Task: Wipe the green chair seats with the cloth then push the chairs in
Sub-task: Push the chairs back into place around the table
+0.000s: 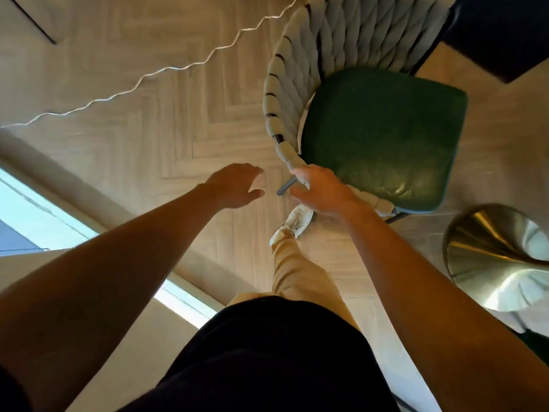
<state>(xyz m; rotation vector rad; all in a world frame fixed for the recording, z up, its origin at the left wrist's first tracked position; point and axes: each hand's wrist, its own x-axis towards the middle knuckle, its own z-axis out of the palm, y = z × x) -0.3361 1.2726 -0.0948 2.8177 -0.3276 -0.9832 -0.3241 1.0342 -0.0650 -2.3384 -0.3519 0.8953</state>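
A chair with a green seat [383, 129] and a pale woven rope backrest [300, 69] stands at the upper right. My right hand [322, 191] is on the near end of the backrest rim, its fingers curled over the rope beside the seat's corner. My left hand [237, 184] hovers over the floor just left of the chair, fingers relaxed and holding nothing. No cloth is in view.
A brass pedestal table base [499, 257] stands at the right, close to the seat's near corner. A dark block [505, 34] fills the top right. A wavy white cord [166, 69] lies on the herringbone wood floor. My leg and white shoe [297, 221] are below the chair.
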